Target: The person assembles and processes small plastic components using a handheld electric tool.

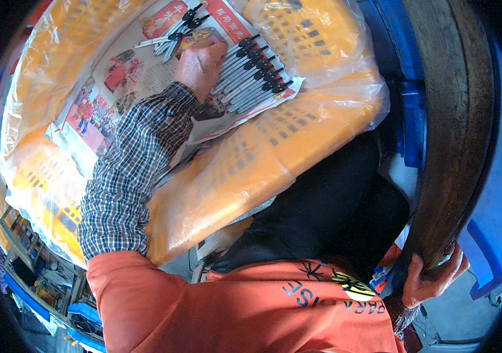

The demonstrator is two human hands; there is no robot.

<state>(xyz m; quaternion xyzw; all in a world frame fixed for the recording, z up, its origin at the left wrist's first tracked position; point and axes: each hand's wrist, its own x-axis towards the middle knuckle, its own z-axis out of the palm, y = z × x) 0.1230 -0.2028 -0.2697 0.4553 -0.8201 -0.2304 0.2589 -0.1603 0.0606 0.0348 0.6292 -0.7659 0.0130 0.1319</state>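
Basket (209,188) walls of yellow lattice fill the left side, wrapped in clear film (18,123), which probably shields them from dirt or scratches. A printed sheet (112,76) lies inside, seemingly as a flat bed so that slim things do not slip through the gaps. Near its top, a loose bundle (174,38) of silver, pen-like pieces with black ends fans out, some crossing. Just beside it, below and to the right, the left hand (201,65) is curled with its back to the view; I cannot tell whether its folded fingers hold a piece. Close along that hand's right side runs a slanting row (251,76) of the same pieces, black ends pointing to the upper right, presumably set alike for order. Both groups lie well apart from the right hand (436,276), which is bent at the lower end of a brown wooden board (457,117), past the dark-clad legs (321,206), perhaps for support; whether it grips anything I cannot tell.
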